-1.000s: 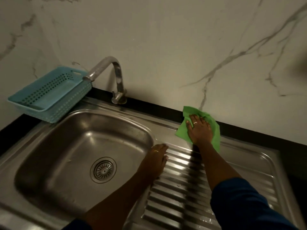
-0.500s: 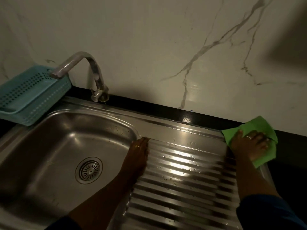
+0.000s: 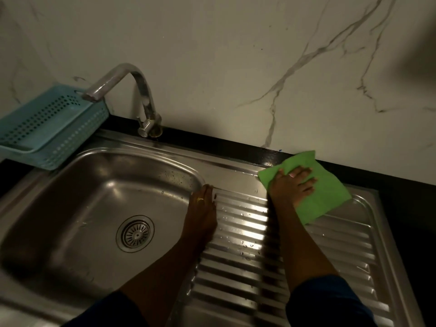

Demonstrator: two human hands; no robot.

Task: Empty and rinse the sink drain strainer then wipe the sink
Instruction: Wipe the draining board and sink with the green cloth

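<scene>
A steel sink (image 3: 99,192) has its round drain strainer (image 3: 135,233) seated in the basin floor. To its right lies the ribbed drainboard (image 3: 247,251), wet with drops. My right hand (image 3: 292,187) presses flat on a green cloth (image 3: 323,194) at the drainboard's far edge. My left hand (image 3: 203,208) rests on the ridge between basin and drainboard, fingers together, holding nothing.
A curved steel tap (image 3: 132,90) stands behind the basin, spout pointing left. A light blue perforated basket (image 3: 47,128) sits at the sink's far left corner. A black counter strip (image 3: 236,145) and a marble wall run along the back.
My right hand slid the green cloth right along the drainboard's back edge, then back left and slightly nearer. The left hand stayed on the basin ridge.
</scene>
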